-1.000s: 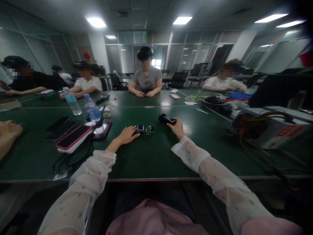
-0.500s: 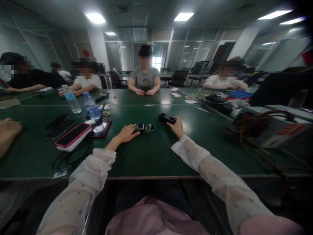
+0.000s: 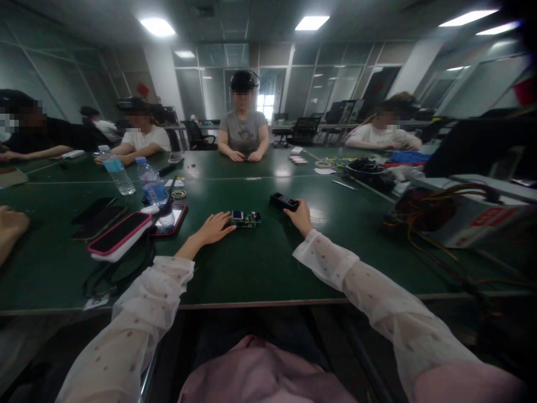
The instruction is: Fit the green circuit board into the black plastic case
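White sheer sleeves reach over the green table. At eleven o'clock the left hand rests palm down, fingers loosely spread, gripping nothing, its tips seemingly touching the nine-o'clock end of the circuit board at twelve. At one, the right hand has thumb and fingers closed round the four-o'clock end of the black case; whether that is lifted, I cannot tell. The step looks like steadying both pieces; the next move seems to call for gentleness with the bare board. Beyond, at twelve, sits a person in grey.

Left grip touching circuit board, black device in right grip
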### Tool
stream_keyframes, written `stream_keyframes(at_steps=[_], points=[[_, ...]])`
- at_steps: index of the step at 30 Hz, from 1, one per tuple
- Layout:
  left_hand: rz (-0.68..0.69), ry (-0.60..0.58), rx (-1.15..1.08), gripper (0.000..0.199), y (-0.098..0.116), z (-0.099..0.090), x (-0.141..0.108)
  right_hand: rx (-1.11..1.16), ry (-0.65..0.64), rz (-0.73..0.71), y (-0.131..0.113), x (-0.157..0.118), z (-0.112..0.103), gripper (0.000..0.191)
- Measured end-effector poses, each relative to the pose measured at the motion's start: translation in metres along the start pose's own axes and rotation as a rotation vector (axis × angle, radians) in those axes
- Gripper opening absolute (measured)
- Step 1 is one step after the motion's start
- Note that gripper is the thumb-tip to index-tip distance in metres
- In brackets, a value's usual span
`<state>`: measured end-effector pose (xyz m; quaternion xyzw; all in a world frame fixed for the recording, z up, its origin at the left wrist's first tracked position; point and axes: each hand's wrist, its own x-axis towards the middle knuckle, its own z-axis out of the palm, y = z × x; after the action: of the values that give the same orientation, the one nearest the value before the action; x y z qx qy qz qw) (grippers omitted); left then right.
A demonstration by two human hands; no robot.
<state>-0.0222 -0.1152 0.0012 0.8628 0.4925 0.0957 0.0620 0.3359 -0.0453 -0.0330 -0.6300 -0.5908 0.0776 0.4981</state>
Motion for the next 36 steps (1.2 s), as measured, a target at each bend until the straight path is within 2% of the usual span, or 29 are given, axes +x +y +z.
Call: stream_keyframes(at_steps=[4,6,11,16,19,22,28,31,36], points=[[0.006,-0.007,-0.005,0.072,0.001,-0.002,-0.001,0.001,0.044,0.01,0.0,0.0,-0.001,0.07],[0.003,-0.007,-0.007,0.071,0.001,-0.002,-0.001,-0.011,0.051,-0.001,0.0,0.0,-0.001,0.07],[0.005,-0.009,-0.004,0.071,0.0,-0.001,0.001,-0.014,-0.012,-0.01,0.001,0.002,0.001,0.057],[0.012,0.005,-0.006,0.072,-0.002,0.001,0.002,0.078,-0.108,-0.058,-0.005,0.0,0.0,0.055],[0.01,0.004,-0.01,0.073,-0.003,0.001,0.001,0.205,-0.138,-0.097,-0.018,-0.004,0.0,0.056],[0.016,0.007,-0.007,0.074,-0.002,0.001,0.001,0.367,-0.165,-0.137,-0.042,-0.014,0.001,0.059],[0.012,0.022,0.008,0.071,-0.002,0.004,0.002,0.563,-0.373,-0.28,-0.096,-0.041,0.003,0.059],[-0.004,0.019,0.007,0.07,-0.002,0.004,0.002,0.574,-0.459,-0.325,-0.106,-0.049,0.005,0.059],[0.002,0.025,0.003,0.067,-0.002,0.004,0.001,0.528,-0.506,-0.389,-0.106,-0.053,0.007,0.057]])
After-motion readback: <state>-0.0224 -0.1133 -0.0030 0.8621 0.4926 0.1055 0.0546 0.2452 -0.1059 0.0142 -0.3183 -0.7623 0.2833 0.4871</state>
